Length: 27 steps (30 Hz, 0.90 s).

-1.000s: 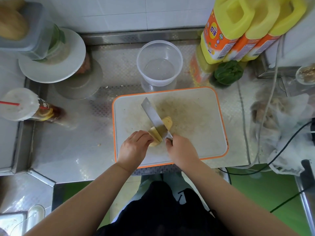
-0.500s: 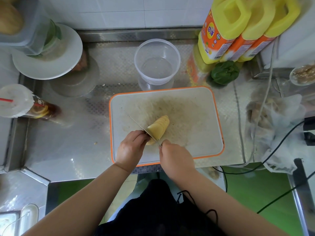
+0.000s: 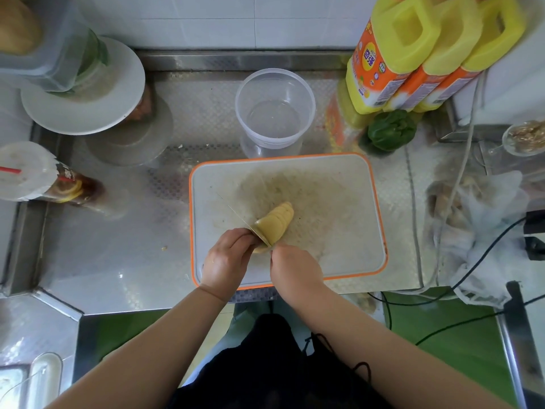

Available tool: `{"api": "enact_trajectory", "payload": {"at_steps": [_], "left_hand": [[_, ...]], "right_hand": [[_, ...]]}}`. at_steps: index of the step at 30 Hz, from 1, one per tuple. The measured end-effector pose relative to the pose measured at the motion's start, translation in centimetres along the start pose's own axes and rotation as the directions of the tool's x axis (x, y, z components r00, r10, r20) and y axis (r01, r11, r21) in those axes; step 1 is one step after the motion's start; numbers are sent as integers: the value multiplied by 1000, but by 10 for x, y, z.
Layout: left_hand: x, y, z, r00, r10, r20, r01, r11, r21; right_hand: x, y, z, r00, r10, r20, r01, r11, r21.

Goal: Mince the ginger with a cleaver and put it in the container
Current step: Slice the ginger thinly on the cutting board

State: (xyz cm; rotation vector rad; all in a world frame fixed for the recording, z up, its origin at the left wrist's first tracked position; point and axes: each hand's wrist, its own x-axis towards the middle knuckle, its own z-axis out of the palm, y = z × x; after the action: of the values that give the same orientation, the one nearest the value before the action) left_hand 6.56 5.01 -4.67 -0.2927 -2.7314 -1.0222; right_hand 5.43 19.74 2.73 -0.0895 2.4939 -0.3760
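Observation:
A row of yellow ginger slices (image 3: 277, 221) leans on the white, orange-rimmed cutting board (image 3: 339, 208). The cleaver (image 3: 246, 222) stands edge-on, its blade down at the near end of the slices. My right hand (image 3: 290, 268) grips the cleaver's handle. My left hand (image 3: 228, 256) is curled on the uncut ginger piece, knuckles against the blade's left side. The clear round plastic container (image 3: 275, 110) stands behind the board, with nothing in it.
Three yellow-orange jugs (image 3: 413, 54) and a green pepper (image 3: 390, 129) stand at the back right. A plate (image 3: 82, 90) and a drink cup (image 3: 38, 178) are on the left. Plastic bags (image 3: 483, 231) and black cables (image 3: 460, 278) crowd the right side.
The cleaver turned from showing its flat side to standing edge-on and came down on the ginger. The slice row has grown slightly. The camera view shifted a little.

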Motion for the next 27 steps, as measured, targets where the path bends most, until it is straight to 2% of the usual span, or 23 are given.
{"api": "enact_trajectory", "payload": {"at_steps": [7,13,15,18,20,22,24,26,27], "left_hand": [[3,1,-2,997,70,-8,-70,997,13],[10,19,-17,994,111,12,-111,974,199],[23,24,-25,989,86,118,-113,963,244],[43,27,-24,946,19,323,-129,938,323],[50,29,-18,927,-21,375,-127,922,366],[52,31,-15,942,-30,335,-101,926,365],[45,31,-16,989,49,140,-89,951,297],[32,29,-20,991,115,-65,-101,977,190],[25,27,-22,986,126,-107,-110,983,144]], "right_hand": [[14,3,12,998,48,43,-48,999,9],[13,4,15,999,32,22,-32,999,-25],[13,5,17,1000,19,20,-18,999,-46],[11,6,18,999,-5,34,8,998,-68],[11,5,19,999,-20,34,23,997,-75],[11,5,19,999,-8,37,10,998,-66],[12,6,19,1000,15,24,-14,999,-51],[13,6,17,1000,22,11,-22,999,-46],[14,7,17,1000,22,9,-22,999,-29]]}}
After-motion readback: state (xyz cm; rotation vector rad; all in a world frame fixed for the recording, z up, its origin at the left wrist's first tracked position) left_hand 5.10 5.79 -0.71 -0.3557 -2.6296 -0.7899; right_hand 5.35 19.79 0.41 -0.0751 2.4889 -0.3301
